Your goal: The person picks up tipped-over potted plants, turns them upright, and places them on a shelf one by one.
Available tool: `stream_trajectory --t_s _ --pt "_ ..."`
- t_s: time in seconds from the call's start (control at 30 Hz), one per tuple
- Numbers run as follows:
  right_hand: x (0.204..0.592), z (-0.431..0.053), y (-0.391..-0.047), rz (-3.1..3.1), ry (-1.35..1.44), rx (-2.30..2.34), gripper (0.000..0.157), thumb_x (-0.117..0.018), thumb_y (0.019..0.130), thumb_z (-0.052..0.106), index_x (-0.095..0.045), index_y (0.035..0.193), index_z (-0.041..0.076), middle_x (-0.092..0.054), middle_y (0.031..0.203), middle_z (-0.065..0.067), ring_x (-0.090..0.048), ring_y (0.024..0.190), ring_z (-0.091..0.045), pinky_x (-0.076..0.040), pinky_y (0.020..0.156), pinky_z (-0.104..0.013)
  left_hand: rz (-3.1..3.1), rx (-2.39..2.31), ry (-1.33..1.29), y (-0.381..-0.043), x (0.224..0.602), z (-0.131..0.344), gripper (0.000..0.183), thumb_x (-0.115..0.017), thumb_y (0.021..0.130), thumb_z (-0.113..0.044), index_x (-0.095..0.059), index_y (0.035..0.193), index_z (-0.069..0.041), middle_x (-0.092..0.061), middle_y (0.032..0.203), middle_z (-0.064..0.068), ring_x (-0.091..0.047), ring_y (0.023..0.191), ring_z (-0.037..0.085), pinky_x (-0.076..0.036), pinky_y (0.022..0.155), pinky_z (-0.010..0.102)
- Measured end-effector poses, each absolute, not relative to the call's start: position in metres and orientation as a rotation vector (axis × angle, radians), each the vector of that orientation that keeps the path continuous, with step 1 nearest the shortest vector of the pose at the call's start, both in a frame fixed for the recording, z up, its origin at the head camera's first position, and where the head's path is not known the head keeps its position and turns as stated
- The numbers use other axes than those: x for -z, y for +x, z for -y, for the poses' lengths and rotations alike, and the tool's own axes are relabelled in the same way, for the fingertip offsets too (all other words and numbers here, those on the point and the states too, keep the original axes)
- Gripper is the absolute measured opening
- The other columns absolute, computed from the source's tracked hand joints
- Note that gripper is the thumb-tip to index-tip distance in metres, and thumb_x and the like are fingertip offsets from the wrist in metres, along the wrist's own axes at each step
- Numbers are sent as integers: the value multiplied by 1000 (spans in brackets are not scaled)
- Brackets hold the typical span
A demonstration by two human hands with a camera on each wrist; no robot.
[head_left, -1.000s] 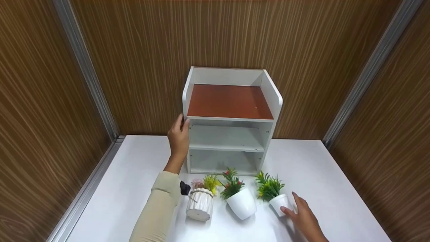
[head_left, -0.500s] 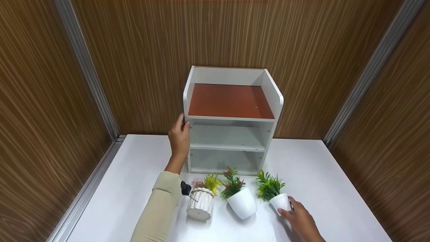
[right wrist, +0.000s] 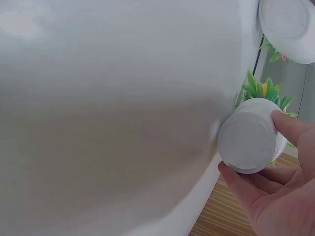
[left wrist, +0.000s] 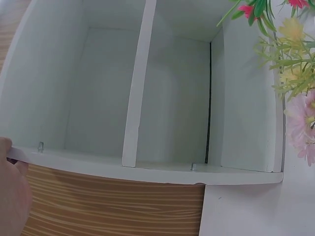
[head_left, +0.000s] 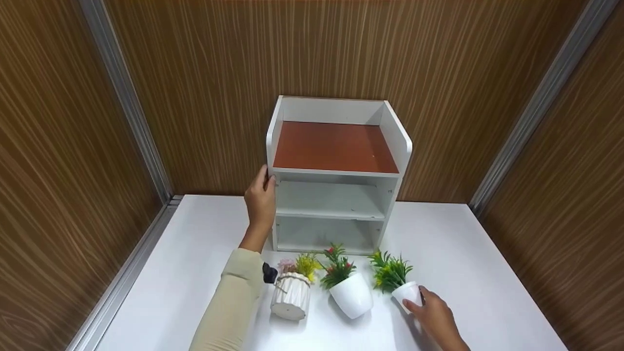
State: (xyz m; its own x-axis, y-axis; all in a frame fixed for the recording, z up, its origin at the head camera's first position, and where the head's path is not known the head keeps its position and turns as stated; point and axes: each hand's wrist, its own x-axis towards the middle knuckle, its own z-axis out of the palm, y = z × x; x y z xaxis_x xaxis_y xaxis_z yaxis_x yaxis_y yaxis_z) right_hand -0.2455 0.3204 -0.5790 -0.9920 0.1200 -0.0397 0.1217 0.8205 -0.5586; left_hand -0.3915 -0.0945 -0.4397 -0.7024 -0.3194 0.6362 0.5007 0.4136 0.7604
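Note:
A small white shelf unit with a brown top board stands against the back wall. My left hand grips the edge of its left side panel, thumb at the front; the left wrist view shows part of this hand at that panel. At the front right, my right hand holds a small potted plant by its white pot, which leans with its leaves toward the shelf. In the right wrist view the pot's round base faces the camera, with thumb and fingers on either side of it.
A larger white pot with red-flowered greenery lies tilted in the middle. Left of it lies a ribbed white pot with pink and yellow flowers, close to my left sleeve. Wood-grain walls enclose the white table.
My right hand has closed in on the small white pot and now grips it; the plant has shifted very slightly. My left hand has stayed on the shelf's side panel.

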Motion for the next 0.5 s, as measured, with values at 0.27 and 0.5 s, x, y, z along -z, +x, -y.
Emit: stream_trajectory --t_s 0.27,0.5 --pt "581 -323 -243 -2978 216 974 75 -76 90 38 -52 134 -17 -64 123 -33 -63 113 -47 -52 90 -58 1908 1353 -154 -393 441 95 42 -59 103 -13 -54 144 -2 -63 138 14 -64 123 23 -55 99 36" --pt "580 -322 -243 -2951 268 1039 74 -75 91 39 -52 134 -16 -64 124 -33 -64 110 -44 -54 85 -53 1894 1347 -164 -393 440 95 42 -59 103 -12 -55 143 -1 -63 137 16 -63 123 24 -55 99 37"
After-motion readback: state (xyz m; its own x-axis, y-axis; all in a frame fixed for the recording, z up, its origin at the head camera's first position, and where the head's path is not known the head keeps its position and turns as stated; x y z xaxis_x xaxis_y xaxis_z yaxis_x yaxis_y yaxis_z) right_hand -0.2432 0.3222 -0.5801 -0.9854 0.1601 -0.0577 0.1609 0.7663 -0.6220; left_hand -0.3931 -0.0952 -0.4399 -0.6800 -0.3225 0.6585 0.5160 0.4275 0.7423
